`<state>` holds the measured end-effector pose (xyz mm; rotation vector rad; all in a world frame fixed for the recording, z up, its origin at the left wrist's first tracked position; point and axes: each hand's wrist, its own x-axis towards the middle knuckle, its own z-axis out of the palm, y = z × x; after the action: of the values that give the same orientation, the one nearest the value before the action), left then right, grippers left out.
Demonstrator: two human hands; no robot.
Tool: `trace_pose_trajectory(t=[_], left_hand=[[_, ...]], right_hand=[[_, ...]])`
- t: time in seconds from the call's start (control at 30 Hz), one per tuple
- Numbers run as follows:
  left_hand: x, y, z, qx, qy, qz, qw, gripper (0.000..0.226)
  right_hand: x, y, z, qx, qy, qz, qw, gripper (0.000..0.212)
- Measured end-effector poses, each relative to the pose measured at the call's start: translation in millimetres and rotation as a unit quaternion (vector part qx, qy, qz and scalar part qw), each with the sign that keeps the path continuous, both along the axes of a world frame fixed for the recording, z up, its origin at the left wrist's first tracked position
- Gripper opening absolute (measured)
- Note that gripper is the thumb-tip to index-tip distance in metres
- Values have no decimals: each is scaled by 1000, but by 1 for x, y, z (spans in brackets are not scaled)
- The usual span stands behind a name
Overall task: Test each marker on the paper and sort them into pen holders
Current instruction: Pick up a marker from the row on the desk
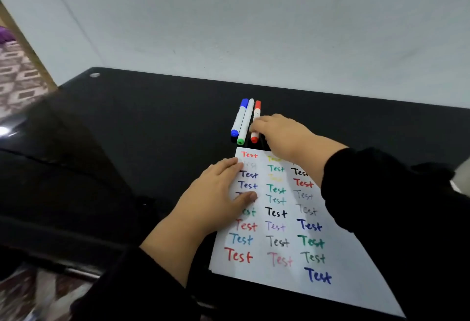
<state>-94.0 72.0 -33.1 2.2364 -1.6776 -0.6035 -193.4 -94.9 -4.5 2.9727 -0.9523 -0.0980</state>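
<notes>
Colours on a black table (152, 122)

White paper (287, 277) carries "Test" in red, blue, green, black, yellow and pink. Three white-barrelled markers: blue-capped (239, 117), green-tipped (245, 122), red-capped (256, 109). Black sleeves (381, 206); pale grey wall (254, 15).

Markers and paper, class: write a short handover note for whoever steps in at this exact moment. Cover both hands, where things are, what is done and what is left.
Left hand: flat on the paper, fingers straight, steadying it.
Right hand: reaching over the paper's far edge to the red marker; fingers lie on it, but whether the grip has closed cannot be told.
Three capped markers lie side by side on the black table beyond the paper: blue marker, green marker, then red.
Done: the paper holds three columns of "Test" in many colours.
Left: these three markers are unsorted. No pen holder can be made out clearly.
</notes>
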Motion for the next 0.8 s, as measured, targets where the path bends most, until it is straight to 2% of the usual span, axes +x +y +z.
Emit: trace_pose_trajectory(t=[0.1, 0.23, 0.3, 0.37, 0.47, 0.53, 0.57, 0.63, 0.73, 0.8], left_hand=[[0, 0, -1, 1, -2, 0, 1000, 71], [1, 0, -3, 2, -4, 0, 1000, 71], [1, -1, -3, 8, -4, -1, 1000, 71], [1, -1, -3, 13, -6, -1, 1000, 72], [0, -1, 1, 18, -9, 3, 1000, 71], [-3, 1, 5, 16, -9, 3, 1000, 70], [-4, 2, 6, 13, -8, 5, 1000, 70], [-7, 5, 11, 3, -1, 14, 1000, 70], [-17, 13, 18, -26, 30, 32, 999, 71], [-27, 20, 24, -54, 60, 33, 996, 70]], right_hand=[[-1, -3, -3, -21, -3, 30, 999, 40], [-6, -6, -3, -49, 30, 66, 996, 44], [-10, -7, -4, -57, 16, 62, 996, 46], [-16, -3, -3, -65, -32, 49, 996, 40], [-33, 14, -4, -25, -209, -8, 977, 24], [-46, 35, -5, 43, -349, -80, 933, 15], [-52, 45, -6, 84, -407, -115, 902, 10], [-62, 68, -4, 151, -506, -170, 832, 14], [-75, 99, 3, 222, -607, -221, 730, 20], [-85, 115, 7, 252, -638, -247, 685, 15]])
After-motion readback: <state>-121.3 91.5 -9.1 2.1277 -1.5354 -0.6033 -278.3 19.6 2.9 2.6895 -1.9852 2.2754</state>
